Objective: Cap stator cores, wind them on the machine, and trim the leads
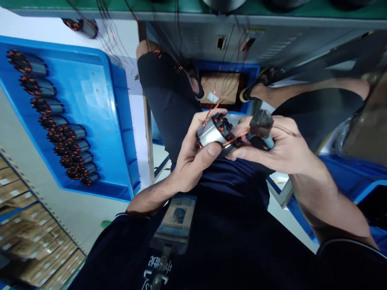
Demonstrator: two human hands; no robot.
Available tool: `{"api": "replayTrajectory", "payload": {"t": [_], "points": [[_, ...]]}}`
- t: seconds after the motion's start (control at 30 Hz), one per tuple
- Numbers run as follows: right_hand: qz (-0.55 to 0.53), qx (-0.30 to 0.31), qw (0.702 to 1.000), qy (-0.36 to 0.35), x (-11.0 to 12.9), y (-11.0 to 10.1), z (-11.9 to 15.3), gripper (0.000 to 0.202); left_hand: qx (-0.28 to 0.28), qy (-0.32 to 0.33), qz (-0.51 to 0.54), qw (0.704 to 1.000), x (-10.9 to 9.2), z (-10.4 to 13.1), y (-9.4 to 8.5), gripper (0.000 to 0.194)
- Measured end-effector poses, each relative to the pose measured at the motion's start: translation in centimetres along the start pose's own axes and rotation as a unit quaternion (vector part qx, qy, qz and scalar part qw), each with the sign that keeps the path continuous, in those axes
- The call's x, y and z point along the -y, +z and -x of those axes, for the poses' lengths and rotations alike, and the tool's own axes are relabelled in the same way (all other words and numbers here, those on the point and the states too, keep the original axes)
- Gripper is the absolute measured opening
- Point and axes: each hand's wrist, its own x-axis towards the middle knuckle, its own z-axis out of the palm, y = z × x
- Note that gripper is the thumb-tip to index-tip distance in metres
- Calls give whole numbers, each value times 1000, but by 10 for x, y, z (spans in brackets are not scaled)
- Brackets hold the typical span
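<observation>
We find the stator (210, 133) held short of the worktop's (45, 9) near edge, shell pinched by the left hand (193, 163); the right hand (286, 147) grips a dark-tipped tool (261, 122). We judge the stator dense, stiff, slick: hold its shell, sparing the bendable copper wires (232, 140).

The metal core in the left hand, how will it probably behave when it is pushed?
The metal core looks stiff and, being metal, probably heavy. Its rounded side may let it roll. Its thin, curving wires look floppy.
</observation>
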Motion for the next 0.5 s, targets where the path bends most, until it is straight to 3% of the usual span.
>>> {"api": "replayTrajectory", "payload": {"t": [0.17, 0.33, 0.5], "points": [[139, -68, 987, 36, 7, 3, 26, 49, -3, -26, 6, 1000, -6, -3, 3, 69], [213, -44, 976, 6, 23, 4, 46, 77, -14, 20, 11, 1000, -8, -7, 5, 59], [233, -37, 972, -11, 33, 2, 46, 85, -13, 29, -71, 997, -7, -6, 5, 68]]}}
